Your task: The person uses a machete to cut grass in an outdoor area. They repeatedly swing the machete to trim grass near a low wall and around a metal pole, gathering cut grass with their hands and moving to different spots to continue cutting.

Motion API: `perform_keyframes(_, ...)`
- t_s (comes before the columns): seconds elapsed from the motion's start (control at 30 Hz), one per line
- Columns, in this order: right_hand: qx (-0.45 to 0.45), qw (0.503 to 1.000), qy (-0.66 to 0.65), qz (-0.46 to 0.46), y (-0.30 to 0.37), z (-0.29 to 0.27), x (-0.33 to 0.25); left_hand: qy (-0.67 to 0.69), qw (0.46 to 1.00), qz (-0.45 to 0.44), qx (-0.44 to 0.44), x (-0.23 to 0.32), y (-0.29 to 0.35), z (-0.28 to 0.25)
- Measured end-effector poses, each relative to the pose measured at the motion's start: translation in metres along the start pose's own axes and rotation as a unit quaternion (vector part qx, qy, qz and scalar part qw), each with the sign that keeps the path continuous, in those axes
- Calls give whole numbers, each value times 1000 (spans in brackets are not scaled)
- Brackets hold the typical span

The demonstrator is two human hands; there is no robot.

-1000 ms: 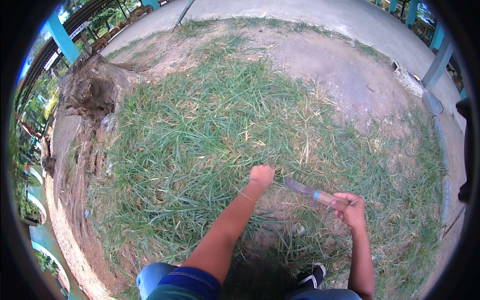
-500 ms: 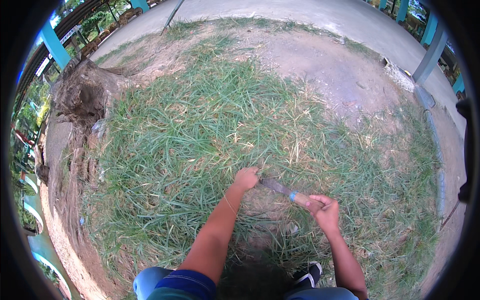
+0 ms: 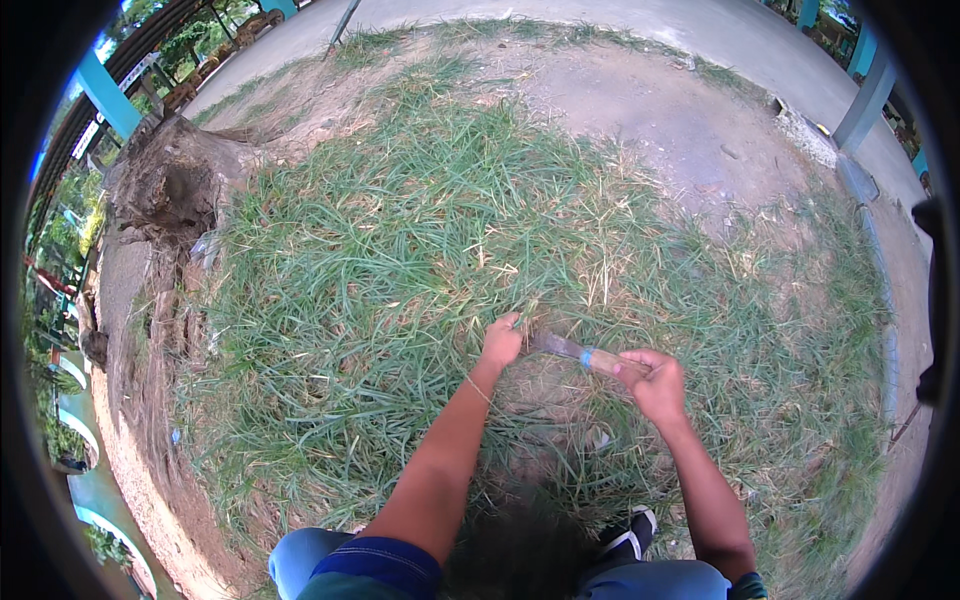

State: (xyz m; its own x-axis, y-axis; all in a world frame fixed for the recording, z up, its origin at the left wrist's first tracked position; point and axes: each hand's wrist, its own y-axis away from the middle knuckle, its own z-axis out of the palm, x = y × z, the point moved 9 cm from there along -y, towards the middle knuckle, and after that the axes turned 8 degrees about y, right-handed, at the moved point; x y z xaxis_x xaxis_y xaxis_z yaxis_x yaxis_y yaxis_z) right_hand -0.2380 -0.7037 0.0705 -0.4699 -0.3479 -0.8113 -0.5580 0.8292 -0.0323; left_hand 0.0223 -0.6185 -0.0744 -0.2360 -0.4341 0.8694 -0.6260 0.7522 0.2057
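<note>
My right hand (image 3: 655, 385) is closed round the pale wooden handle of a knife (image 3: 603, 362). A blue band wraps the handle where the dark metal blade (image 3: 560, 346) begins. The blade points left, low in the grass, and its tip is hard to make out among the stems. Just left of the blade's end, my left hand (image 3: 502, 340) is closed on a tuft of grass (image 3: 530, 312), its fingers partly hidden. Below both hands lies a patch of bare soil (image 3: 535, 388) with cut or dry stems.
Long green grass (image 3: 370, 260) surrounds my hands. A weathered tree stump (image 3: 170, 185) with roots stands at the far left. Bare dirt (image 3: 660, 130) and a paved strip (image 3: 600, 15) lie beyond. My shoe (image 3: 632, 535) is below the right hand.
Both hands have shifted slightly; the left has moved up and a little right, at the grass. The knife's blade stays beside it. The view has tilted slightly.
</note>
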Motion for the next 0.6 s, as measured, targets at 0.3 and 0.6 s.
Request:
perform_keyframes(0.3, -103, 914, 317, -232, 55, -1, -76, -237, 967, -6, 95, 1, 36, -113)
perform_keyframes(0.6, -73, 981, -80, 162, 23, -97, -6, -228, 938, 170, 199, 74, 50, -178)
